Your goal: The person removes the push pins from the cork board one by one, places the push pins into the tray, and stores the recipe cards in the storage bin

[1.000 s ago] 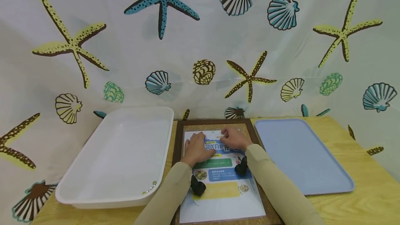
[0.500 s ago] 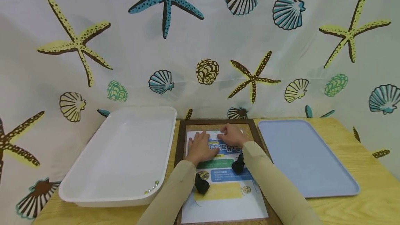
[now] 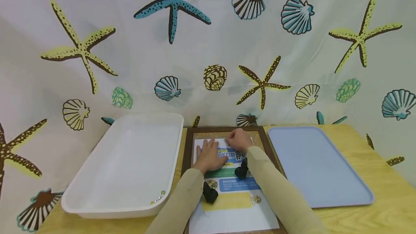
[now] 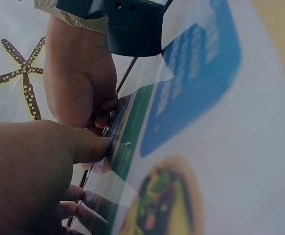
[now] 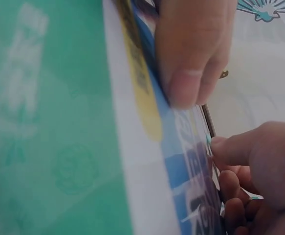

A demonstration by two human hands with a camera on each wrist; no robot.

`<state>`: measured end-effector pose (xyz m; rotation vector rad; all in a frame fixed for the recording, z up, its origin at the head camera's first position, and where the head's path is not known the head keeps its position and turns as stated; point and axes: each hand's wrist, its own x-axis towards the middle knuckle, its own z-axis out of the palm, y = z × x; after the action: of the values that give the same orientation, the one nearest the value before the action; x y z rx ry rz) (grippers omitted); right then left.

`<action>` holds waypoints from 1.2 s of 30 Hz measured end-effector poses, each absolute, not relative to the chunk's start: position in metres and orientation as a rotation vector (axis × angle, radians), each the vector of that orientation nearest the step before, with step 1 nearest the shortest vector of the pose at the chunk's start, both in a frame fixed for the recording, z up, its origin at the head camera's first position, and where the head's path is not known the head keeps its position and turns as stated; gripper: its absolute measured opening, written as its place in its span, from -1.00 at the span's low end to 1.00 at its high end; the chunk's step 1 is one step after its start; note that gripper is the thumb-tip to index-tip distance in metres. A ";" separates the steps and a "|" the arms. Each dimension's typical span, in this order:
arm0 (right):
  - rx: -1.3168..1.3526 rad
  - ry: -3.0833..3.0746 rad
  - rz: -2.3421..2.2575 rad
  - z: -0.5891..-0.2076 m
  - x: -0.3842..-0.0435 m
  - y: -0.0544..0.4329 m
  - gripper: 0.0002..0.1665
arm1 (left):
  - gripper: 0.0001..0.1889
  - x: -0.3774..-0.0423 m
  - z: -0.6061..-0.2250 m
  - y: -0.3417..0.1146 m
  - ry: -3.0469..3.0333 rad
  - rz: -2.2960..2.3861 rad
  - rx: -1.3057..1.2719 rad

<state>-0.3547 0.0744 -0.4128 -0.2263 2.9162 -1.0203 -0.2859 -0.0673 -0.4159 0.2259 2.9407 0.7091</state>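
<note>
My left hand [image 3: 209, 156] lies with spread fingers on the upper left of a printed poster [image 3: 232, 223], also seen close up in the left wrist view. The poster covers most of a cork board with a dark brown frame [image 3: 188, 147]. At the poster's top edge is my right hand [image 3: 239, 140], its fingers curled. In the right wrist view, the thumb of my right hand [image 5: 259, 166] meets a small teal object [image 5: 208, 139] at that edge; I cannot tell its exact kind. The left thumb presses on the poster's blue band.
A deep white tray [image 3: 120, 210] stands left of the board, with a few small shiny bits at its near right corner. To the right lies a flat light blue tray [image 3: 320, 165]. Behind the wooden table [image 3: 383, 190] hangs a cloth [image 3: 195, 53] printed with shells and starfish.
My right hand has shifted a little left and its fingers have curled in closer at the poster's top edge. The left hand's fingers have spread wider on the sheet.
</note>
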 end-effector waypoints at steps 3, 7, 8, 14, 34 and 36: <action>-0.238 2.965 -1.009 -0.417 -0.356 0.072 -0.84 | -0.26 -0.287 -0.417 -0.068 2.925 0.704 0.231; -0.249 2.985 -1.022 -0.418 -0.357 0.070 -0.84 | -0.27 -0.287 -0.414 -0.069 2.921 0.711 0.246; -0.248 2.982 -1.028 -0.417 -0.356 0.069 -0.84 | -0.27 -0.287 -0.415 -0.070 2.923 0.705 0.247; -0.304 3.021 -0.983 -0.414 -0.354 0.069 -0.85 | -0.28 -0.290 -0.416 -0.069 2.969 0.643 0.252; -0.256 3.006 -0.868 -0.409 -0.356 0.062 -0.83 | -0.27 -0.298 -0.427 -0.070 2.948 0.707 0.244; -0.253 2.997 -0.868 -0.409 -0.358 0.062 -0.83 | -0.26 -0.300 -0.428 -0.070 2.951 0.696 0.246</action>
<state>-0.3580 0.0622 -0.4089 -0.2533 2.9967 -0.8677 -0.3004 -0.0704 -0.4284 0.2457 2.9509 0.6956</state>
